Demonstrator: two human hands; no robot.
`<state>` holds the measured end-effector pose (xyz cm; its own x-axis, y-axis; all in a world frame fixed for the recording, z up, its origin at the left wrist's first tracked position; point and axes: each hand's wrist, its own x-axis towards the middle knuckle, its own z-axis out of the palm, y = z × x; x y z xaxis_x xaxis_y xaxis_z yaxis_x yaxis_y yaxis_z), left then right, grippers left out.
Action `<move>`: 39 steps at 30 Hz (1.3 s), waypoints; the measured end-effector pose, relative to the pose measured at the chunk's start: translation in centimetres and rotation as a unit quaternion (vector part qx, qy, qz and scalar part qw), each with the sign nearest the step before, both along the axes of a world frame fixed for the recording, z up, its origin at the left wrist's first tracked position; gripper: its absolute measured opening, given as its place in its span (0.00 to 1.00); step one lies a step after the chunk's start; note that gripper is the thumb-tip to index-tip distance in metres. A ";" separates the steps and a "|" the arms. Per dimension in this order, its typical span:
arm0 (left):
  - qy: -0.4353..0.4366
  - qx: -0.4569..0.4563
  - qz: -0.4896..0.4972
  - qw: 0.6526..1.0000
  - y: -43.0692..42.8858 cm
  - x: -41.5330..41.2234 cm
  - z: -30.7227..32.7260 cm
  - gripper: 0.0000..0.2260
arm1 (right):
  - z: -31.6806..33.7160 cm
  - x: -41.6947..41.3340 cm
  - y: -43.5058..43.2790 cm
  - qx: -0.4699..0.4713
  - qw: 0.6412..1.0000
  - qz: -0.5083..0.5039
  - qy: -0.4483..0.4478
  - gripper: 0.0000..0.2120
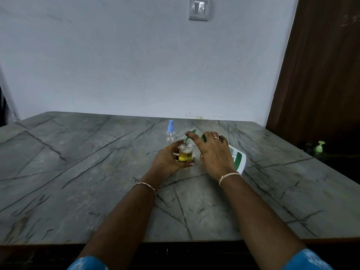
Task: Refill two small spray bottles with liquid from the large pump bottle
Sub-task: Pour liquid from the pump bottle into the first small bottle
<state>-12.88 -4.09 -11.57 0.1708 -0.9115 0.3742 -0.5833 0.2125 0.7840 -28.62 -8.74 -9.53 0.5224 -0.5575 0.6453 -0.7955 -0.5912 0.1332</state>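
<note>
A small clear bottle (185,152) with its top off stands upright on the grey table (78,172), about half full of yellow liquid. My left hand (168,158) grips its body. The large white pump bottle (237,158) with a green label is tilted over, its green spout (190,135) reaching down to the small bottle's open neck. My right hand (212,152) lies over the pump head, index finger stretched along the spout. A second small clear spray bottle (170,132) with a blue cap stands just behind.
A white wall with a switch plate (198,8) rises behind the table. A dark wooden door (321,75) is at the right. A pale green pump top (320,146) shows in the dark area beyond the table's right edge.
</note>
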 end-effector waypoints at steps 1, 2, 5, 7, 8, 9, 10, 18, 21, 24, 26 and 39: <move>-0.001 0.001 0.001 1.000 0.0 0.0 0.0 0.37 | 0.0 -0.1 0.0 0.001 1.000 0.000 0.001 0.36; -0.004 0.001 0.002 1.000 0.0 0.0 0.0 0.37 | 0.1 -0.1 0.1 0.002 1.000 -0.003 0.003 0.36; -0.001 0.003 0.002 1.000 0.0 -0.1 0.1 0.37 | 0.2 0.0 0.1 0.004 1.000 -0.010 0.003 0.35; 0.002 0.001 0.000 1.000 0.1 -0.2 0.2 0.37 | 0.3 0.4 0.2 0.002 1.000 -0.016 -0.003 0.34; 0.002 -0.001 -0.001 1.000 0.1 -0.2 0.3 0.37 | 0.3 0.5 0.3 0.002 1.000 -0.020 -0.006 0.33; 0.002 -0.001 0.000 1.000 0.1 -0.2 0.3 0.36 | 0.3 0.7 0.3 0.002 1.000 -0.025 -0.008 0.33; 0.000 -0.003 -0.001 1.000 0.1 -0.2 0.3 0.36 | 0.3 0.9 0.3 0.002 1.000 -0.028 -0.008 0.33; 0.004 0.000 -0.001 1.000 0.1 -0.1 0.1 0.37 | 0.0 0.2 0.3 -0.008 1.000 -0.020 0.005 0.35; 0.004 0.003 0.000 1.000 0.1 -0.1 0.1 0.37 | 0.1 0.2 0.3 -0.005 1.000 -0.022 0.001 0.35; 0.009 -0.001 -0.003 1.000 0.2 -0.2 0.2 0.37 | 0.4 0.8 0.6 0.018 0.999 -0.023 -0.016 0.34; 0.008 -0.005 -0.002 1.000 0.2 -0.3 0.2 0.36 | 0.5 1.1 0.6 0.020 0.999 -0.025 -0.020 0.34; -0.005 -0.003 0.006 1.000 0.1 -0.1 0.0 0.37 | 0.2 0.2 0.2 0.011 1.000 -0.014 0.003 0.37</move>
<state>-13.00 -3.96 -11.53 0.1778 -0.9073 0.3810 -0.5937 0.2099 0.7768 -28.39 -8.52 -9.31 0.5107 -0.5857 0.6294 -0.8107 -0.5719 0.1257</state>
